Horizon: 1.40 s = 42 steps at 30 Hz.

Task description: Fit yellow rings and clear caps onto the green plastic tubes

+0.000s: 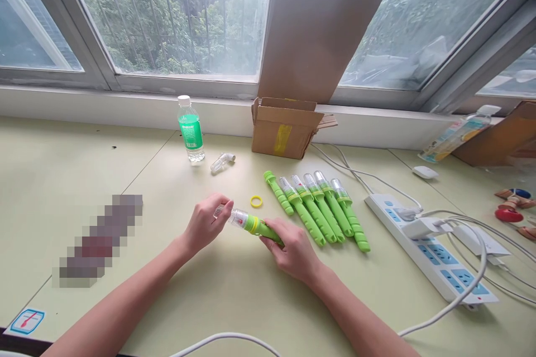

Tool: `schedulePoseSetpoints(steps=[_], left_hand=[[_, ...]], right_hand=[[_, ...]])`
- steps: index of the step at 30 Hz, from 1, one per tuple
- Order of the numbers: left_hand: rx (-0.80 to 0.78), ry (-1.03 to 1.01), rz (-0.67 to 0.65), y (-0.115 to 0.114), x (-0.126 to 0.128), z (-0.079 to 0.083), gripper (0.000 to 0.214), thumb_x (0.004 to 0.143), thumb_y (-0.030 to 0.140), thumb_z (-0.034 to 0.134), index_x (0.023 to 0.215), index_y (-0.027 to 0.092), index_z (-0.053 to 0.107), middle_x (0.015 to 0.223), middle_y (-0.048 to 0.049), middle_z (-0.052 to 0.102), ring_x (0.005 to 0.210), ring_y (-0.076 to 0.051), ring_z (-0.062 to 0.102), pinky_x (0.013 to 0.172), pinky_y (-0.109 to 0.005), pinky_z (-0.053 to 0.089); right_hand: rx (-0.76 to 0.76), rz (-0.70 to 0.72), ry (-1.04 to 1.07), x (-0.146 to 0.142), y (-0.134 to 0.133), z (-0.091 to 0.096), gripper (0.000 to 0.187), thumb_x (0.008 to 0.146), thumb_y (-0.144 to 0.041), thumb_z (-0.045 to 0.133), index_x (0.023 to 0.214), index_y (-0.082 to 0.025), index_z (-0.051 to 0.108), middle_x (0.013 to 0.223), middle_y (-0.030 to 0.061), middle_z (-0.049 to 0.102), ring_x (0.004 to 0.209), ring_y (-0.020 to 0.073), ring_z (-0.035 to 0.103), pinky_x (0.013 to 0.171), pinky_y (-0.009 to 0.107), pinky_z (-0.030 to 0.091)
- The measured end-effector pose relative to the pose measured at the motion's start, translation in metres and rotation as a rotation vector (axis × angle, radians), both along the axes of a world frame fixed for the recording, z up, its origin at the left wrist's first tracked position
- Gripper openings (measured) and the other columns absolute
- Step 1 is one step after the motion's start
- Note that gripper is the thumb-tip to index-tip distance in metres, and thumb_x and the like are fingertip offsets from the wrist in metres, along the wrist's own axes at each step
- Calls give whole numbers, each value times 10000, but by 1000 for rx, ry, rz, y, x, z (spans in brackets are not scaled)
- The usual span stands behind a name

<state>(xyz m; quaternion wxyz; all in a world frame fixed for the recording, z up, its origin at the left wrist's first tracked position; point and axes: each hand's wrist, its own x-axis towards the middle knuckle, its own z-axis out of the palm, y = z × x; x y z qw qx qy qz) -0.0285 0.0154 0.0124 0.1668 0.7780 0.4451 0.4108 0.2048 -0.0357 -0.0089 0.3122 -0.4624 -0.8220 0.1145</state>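
Observation:
In front of me both hands hold one green plastic stick-shaped light [252,224], tilted, with a yellow ring round its neck. My left hand [208,217] is closed on the clear ribbed cap [237,217] at its upper left end. Wrapped round the green handle is my right hand [295,248]. A loose yellow ring [256,201] lies on the table just beyond. To the right rest several capped green lights [320,206] side by side, plus a green handle [278,193] without a clear cap. Loose clear caps [223,162] lie farther back.
A water bottle [191,131] and an open cardboard box [281,133] stand at the back. On the right, a white power strip [431,251] carries plugs and cables. Another bottle [458,134] leans at the far right. A white cable [226,336] crosses the near edge.

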Motion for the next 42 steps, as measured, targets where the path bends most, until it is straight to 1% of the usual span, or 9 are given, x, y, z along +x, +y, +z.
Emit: schedulePoseSetpoints(steps=[4,9,15,20,27,31,36,42], left_hand=[[7,3,-36,-1,1,-1,259,944,317,425,769,179,556,689,-9,551,617,-119,490,566,-231,385],[13,28,-65,-4,4,-2,249,947,320,423,787,183,556,695,-10,570,630,-126,501,576,-236,396],[-2,52,-75,-6,6,-1,256,952,339,412,796,192,553,719,-19,599,661,-140,537,598,-244,414],[-24,34,-59,-7,6,-1,245,945,353,428,828,191,570,757,-25,623,670,-137,561,600,-241,429],[-108,-13,-52,-8,7,-1,246,933,380,449,856,189,584,765,-20,646,640,-124,571,580,-226,435],[-176,-27,-64,-9,7,-1,269,934,406,432,868,192,582,719,-3,629,590,-115,547,560,-220,428],[-261,-27,-68,-8,7,0,311,937,438,407,879,194,591,671,4,630,573,-121,565,551,-218,432],[-334,-25,-73,-8,7,1,366,935,473,395,851,194,617,644,0,650,491,-111,552,498,-215,430]], right_hand=[[-6,2,-16,-1,0,1,232,873,-199,539,1099,-185,585,868,68,663,714,191,589,629,288,435],[18,6,-34,-1,-1,1,227,877,-209,534,1095,-180,588,839,64,656,696,186,586,612,281,425],[41,3,-57,-1,-1,1,227,881,-218,534,1098,-180,590,832,64,655,685,184,582,604,279,422],[69,-1,-85,-1,0,0,251,901,-236,518,1133,-182,596,828,67,654,677,178,585,598,273,422],[147,-47,-153,3,1,-4,323,933,-287,511,1223,-179,605,850,74,666,687,170,599,596,264,423],[212,-55,-175,7,3,-5,322,936,-279,524,1235,-205,618,875,74,679,719,166,615,609,257,427],[325,-50,-206,9,3,-4,339,923,-266,555,1255,-241,617,832,61,682,690,152,600,588,248,411],[355,-39,-279,9,3,-4,352,933,-273,543,1278,-226,600,811,56,686,676,153,586,588,258,399]])
